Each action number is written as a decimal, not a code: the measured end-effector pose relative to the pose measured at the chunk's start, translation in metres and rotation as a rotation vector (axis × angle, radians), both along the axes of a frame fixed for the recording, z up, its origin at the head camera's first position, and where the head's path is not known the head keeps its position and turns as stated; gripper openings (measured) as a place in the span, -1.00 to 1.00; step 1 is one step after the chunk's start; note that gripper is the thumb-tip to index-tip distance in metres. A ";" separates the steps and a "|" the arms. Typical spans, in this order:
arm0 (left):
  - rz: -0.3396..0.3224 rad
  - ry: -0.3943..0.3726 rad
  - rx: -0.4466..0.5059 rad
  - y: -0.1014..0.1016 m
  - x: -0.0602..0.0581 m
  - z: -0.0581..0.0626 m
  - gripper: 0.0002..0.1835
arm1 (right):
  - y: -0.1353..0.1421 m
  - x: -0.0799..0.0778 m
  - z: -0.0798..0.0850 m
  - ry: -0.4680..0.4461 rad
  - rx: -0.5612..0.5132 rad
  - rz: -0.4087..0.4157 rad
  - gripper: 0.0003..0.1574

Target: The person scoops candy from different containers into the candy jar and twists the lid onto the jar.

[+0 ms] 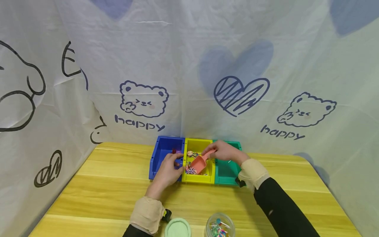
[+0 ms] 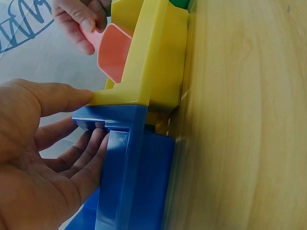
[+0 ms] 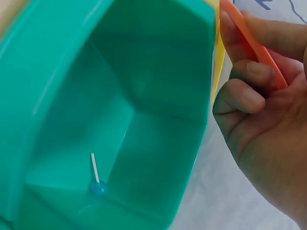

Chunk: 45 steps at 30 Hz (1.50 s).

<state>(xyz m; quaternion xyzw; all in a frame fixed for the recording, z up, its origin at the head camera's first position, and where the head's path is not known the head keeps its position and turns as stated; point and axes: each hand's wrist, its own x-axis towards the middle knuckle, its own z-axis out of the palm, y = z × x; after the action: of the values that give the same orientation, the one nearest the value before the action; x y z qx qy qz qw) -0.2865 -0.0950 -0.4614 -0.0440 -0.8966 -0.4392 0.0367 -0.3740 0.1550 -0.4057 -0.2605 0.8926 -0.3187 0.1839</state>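
Jar (image 1: 232, 227) toward table's (image 1: 118, 184) near edge. Left hand (image 1: 168, 169) grips bin rims (image 2: 120, 97); right hand (image 1: 223, 151), scoop (image 1: 199, 164): likely light, stiff, best by handle (image 3: 261, 52).

Soft, even light; faint shadows on table (image 1: 118, 171); wrist views dimmer; pale glare streaks green bin (image 3: 43, 72).

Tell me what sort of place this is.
Probably a small indoor tabletop station, screened by fabric: a wood-grain table stands before a pale hanging cloth with bear and heart drawings, and on it sit a blue bin, a yellow bin and a green bin.
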 end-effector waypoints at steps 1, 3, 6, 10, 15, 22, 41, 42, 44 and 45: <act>-0.001 0.003 -0.001 0.000 0.000 0.000 -0.46 | 0.000 0.001 -0.001 0.010 0.002 -0.008 -0.69; -0.003 0.007 -0.001 0.000 0.000 0.000 -0.46 | 0.001 0.003 -0.002 0.033 0.001 -0.018 -0.69; -0.004 0.005 -0.002 0.001 0.000 0.000 -0.46 | 0.002 0.006 -0.003 0.050 0.012 -0.032 -0.69; 0.001 -0.007 0.003 0.001 0.000 0.000 -0.46 | 0.005 0.011 -0.004 0.046 0.003 -0.036 -0.69; 0.002 -0.004 0.005 0.001 0.000 -0.001 -0.46 | 0.006 0.015 -0.005 0.018 -0.040 -0.060 -0.67; 0.006 0.001 0.008 0.001 0.001 -0.001 -0.46 | 0.005 0.021 -0.008 0.035 -0.060 -0.113 -0.66; -0.001 -0.013 0.008 0.002 0.000 -0.004 -0.46 | 0.002 0.041 0.001 0.403 0.214 0.081 -0.81; 0.001 -0.013 0.010 0.002 0.000 -0.004 -0.45 | 0.001 0.042 0.002 0.442 0.240 0.118 -0.79; 0.005 -0.013 0.010 0.001 0.000 -0.003 -0.45 | 0.000 0.043 0.003 0.496 0.269 0.176 -0.76; 0.007 -0.016 0.011 0.001 0.000 -0.002 -0.44 | 0.000 0.042 0.003 0.516 0.276 0.196 -0.75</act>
<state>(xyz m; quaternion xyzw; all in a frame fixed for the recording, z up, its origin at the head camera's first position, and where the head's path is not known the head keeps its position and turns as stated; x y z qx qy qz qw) -0.2864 -0.0936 -0.4634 -0.0370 -0.8946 -0.4442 0.0312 -0.3316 0.1549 -0.4028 -0.3901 0.9154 -0.0986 0.0147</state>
